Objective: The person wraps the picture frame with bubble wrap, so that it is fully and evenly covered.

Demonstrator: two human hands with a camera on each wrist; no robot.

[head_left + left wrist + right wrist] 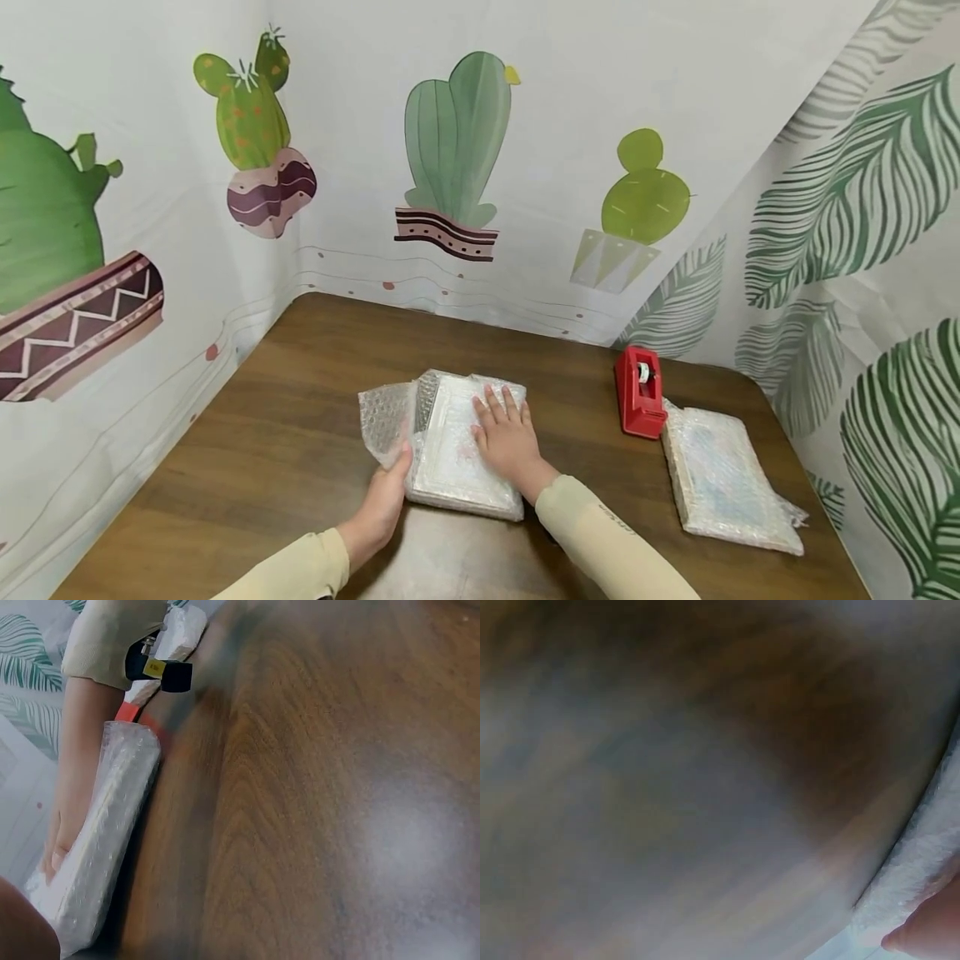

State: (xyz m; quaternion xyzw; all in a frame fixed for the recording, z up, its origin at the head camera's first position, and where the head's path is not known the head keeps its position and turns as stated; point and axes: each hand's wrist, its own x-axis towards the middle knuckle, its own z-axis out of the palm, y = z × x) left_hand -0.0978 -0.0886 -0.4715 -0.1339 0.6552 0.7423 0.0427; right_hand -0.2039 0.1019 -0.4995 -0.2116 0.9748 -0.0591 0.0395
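From here I see the left hand [385, 500] pinch the loose wrap [386, 415]. The right hand [510, 437] rests flat on the pack [442, 473], fingers apart, near a red tape holder [641, 412].

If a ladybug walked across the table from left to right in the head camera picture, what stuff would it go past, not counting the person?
Bubble wrap flap → flat white thing → red tape dispenser → another flat package in clear wrapping.
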